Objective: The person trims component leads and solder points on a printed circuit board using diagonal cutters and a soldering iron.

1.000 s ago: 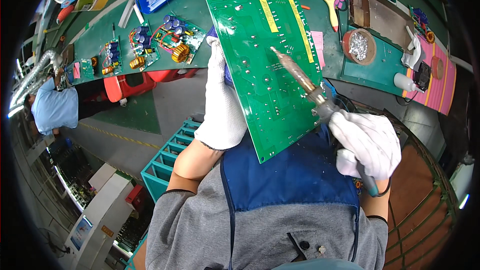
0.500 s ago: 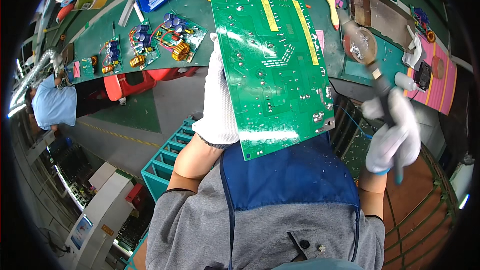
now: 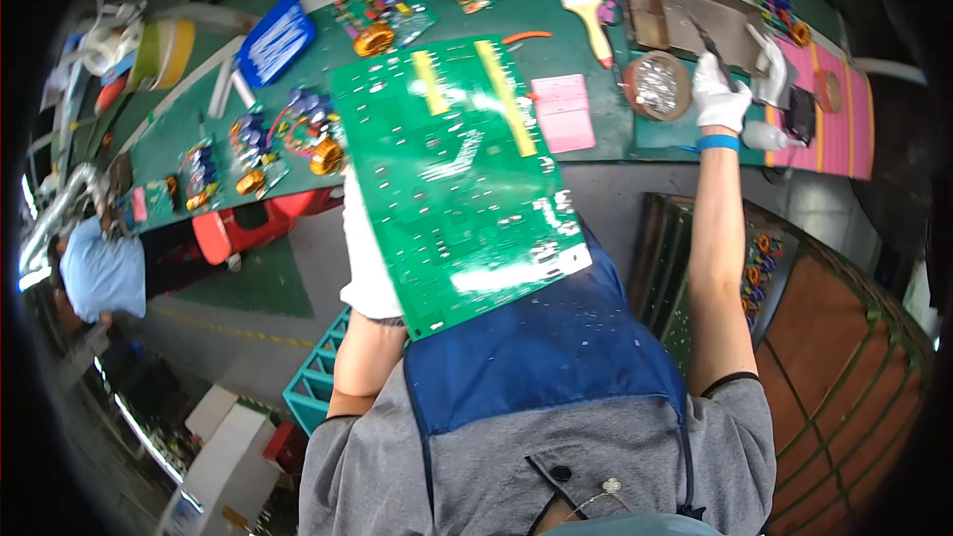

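My left hand (image 3: 368,248), in a white glove, grips the left edge of a large green circuit board (image 3: 447,208). Most of its fingers are hidden behind the board. The board's solder side faces me, with two yellow tape strips, silvery solder spots and glare near its lower edge. At the right of the bench, my gloved right hand (image 3: 720,99) is closed around a dark, slender soldering iron (image 3: 707,43), whose tip points away over a metal tray (image 3: 730,25). Left of that hand stands a round dish (image 3: 657,85) of silvery scraps.
A paintbrush (image 3: 586,15), pink pad (image 3: 563,113), white bottle (image 3: 769,136) and black part (image 3: 800,117) lie on the bench. Several component boards (image 3: 310,134) sit left and behind, near a blue tray (image 3: 278,40). A person in blue (image 3: 102,268) is at far left; a red stool (image 3: 238,228) stands below.
My right hand has moved forward with the soldering iron, from the lower right to over the bench by the metal tray. The green board has shifted left and slightly lower, uncovering the pink pad.
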`<state>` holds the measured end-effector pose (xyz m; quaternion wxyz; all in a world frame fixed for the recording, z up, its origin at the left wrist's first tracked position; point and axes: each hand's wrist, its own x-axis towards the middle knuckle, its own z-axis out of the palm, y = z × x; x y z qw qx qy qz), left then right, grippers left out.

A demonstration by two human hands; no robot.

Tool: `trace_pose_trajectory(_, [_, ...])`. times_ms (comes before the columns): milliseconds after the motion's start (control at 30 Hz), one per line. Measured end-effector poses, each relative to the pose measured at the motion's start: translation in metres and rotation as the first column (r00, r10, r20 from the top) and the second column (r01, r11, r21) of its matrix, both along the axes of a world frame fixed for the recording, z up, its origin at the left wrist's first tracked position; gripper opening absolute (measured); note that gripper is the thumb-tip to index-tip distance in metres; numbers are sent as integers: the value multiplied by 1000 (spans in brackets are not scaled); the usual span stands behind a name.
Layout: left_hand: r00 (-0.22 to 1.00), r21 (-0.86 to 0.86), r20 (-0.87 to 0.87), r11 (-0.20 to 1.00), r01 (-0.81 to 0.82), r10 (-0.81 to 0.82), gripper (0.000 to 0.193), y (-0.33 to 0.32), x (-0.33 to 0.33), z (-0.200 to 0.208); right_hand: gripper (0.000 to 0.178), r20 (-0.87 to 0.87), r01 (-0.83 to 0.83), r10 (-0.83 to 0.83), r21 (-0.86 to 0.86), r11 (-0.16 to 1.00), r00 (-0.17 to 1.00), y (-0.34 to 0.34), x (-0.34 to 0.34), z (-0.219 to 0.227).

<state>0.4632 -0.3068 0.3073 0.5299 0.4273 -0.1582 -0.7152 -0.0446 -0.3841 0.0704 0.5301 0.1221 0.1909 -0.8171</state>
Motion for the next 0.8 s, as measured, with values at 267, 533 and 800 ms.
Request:
trace_pose_trajectory(267, [972,147,-233,989,6,29,40,-4,-13,9,46,260,-79,49,106,991,964,-1,30,29])
trace_pose_trajectory(533, [891,72,-448,992,108,-65,47,-12,-14,11,33,-99,-789,782,-98,607,615,93,198,196])
trace_pose_trajectory(800, [849,71,-525,991,110,-56,47,-16,-18,12,48,-886,-663,439,418,621,-148,136,270,234])
